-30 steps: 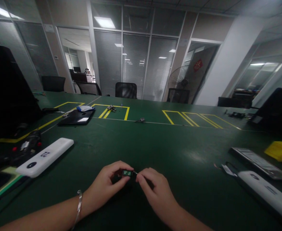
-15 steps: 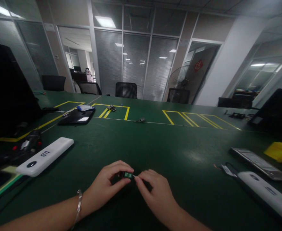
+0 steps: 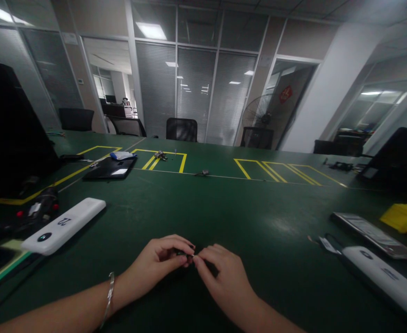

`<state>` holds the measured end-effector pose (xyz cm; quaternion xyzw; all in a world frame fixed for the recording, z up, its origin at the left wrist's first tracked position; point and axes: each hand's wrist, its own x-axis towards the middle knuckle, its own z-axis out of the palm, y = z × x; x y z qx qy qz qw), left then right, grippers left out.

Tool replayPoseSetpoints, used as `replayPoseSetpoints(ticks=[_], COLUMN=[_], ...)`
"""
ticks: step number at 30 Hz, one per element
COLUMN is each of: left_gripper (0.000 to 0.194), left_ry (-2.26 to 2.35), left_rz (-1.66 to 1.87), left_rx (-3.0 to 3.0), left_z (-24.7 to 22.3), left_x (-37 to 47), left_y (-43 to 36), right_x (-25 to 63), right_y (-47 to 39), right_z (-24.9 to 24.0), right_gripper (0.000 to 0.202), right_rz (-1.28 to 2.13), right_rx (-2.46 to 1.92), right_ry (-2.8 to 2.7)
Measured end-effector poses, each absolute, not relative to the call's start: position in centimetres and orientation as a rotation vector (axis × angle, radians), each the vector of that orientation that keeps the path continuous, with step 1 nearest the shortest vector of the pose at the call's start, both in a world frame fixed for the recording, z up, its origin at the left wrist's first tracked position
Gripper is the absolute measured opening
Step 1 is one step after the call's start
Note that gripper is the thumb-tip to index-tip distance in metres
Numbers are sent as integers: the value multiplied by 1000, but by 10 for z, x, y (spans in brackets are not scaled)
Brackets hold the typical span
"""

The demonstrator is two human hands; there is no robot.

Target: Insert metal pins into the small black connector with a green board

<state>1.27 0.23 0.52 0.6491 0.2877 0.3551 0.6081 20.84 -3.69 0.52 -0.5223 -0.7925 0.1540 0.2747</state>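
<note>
Low in the middle of the head view, my left hand [image 3: 162, 259] is closed around a small dark object [image 3: 181, 253], mostly covered by its fingers. My right hand [image 3: 224, 273] pinches a thin pale piece [image 3: 192, 255] at the object's right end, and the fingertips of both hands nearly meet there. A silver bracelet [image 3: 109, 296] circles my left wrist. Both hands are just above the green table [image 3: 196, 212].
A white power bank [image 3: 66, 226] lies at left, another [image 3: 384, 277] at right beside a grey flat device [image 3: 373, 233]. A black tablet [image 3: 111, 170] and small metal parts [image 3: 160, 156] are farther back. Dark screens [image 3: 9, 125] stand at the sides.
My left fingers have shifted and turned the small object, so its green face no longer shows. My right hand has barely moved.
</note>
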Motion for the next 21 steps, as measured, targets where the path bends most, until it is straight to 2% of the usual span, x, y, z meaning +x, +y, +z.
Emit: replayPoseSetpoints(ticks=[6,21], left_gripper=[30,22], left_ry=[719,683], left_rz=[714,702], left_rx=[1409,1390], left_z=[2,4], left_x=[10,9], left_y=[5,4], right_x=[209,209], right_y=[-37,-38], right_z=[6,6], right_gripper=[28,26], right_rz=[393,379], right_rx=[-1428,-1401], right_ry=[-2141,-2232])
